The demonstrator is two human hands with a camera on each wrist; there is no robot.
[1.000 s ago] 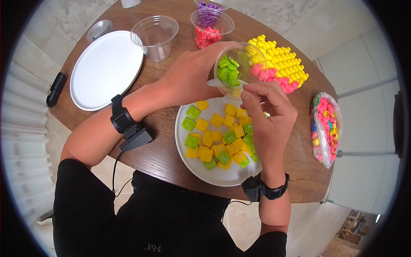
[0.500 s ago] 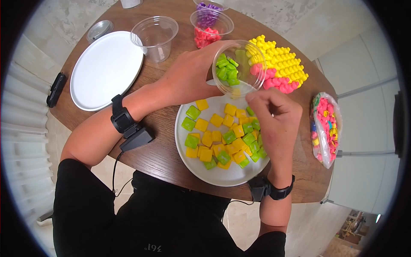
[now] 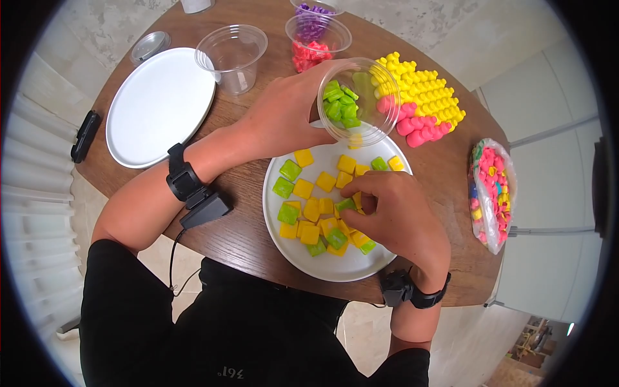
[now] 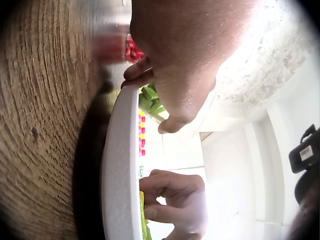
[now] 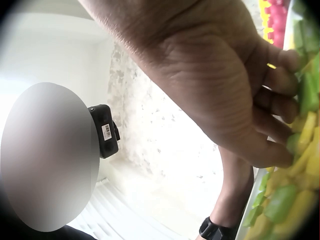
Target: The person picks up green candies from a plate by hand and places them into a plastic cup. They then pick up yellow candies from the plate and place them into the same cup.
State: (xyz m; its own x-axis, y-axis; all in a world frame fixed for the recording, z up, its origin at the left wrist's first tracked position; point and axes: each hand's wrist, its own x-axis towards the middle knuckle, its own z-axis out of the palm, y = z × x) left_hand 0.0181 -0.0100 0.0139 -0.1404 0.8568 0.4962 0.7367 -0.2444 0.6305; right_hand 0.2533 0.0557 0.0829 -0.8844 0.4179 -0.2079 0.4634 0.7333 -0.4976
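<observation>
My left hand [image 3: 287, 113] grips a clear plastic cup [image 3: 380, 132], tilted over the far side of a white plate. Several small glossy green pieces [image 3: 340, 104] lie inside the cup. Yellow square pieces [image 3: 310, 233] and green square pieces [image 3: 291, 169] are spread over the plate [image 3: 284, 248], some overlapping. Low over the plate's right half is my right hand [image 3: 403, 209], its curled thumb and index finger on either side of a green square [image 3: 346, 204]. In the right wrist view its fingertips [image 5: 280, 152] are right among the pieces; I cannot tell whether they pinch the square.
A white oval plate [image 3: 158, 106] and a clear cup [image 3: 232, 51] stand at the left. Behind are cups of red pieces [image 3: 311, 57] and purple pieces [image 3: 311, 26]. Yellow and pink knobbly figures [image 3: 422, 93] stand in rows at the right, near a plastic bag of colourful pieces [image 3: 493, 193].
My right hand has moved from beside the cup's rim down and left to the pieces on the plate. The left hand and cup have shifted only slightly up and left.
</observation>
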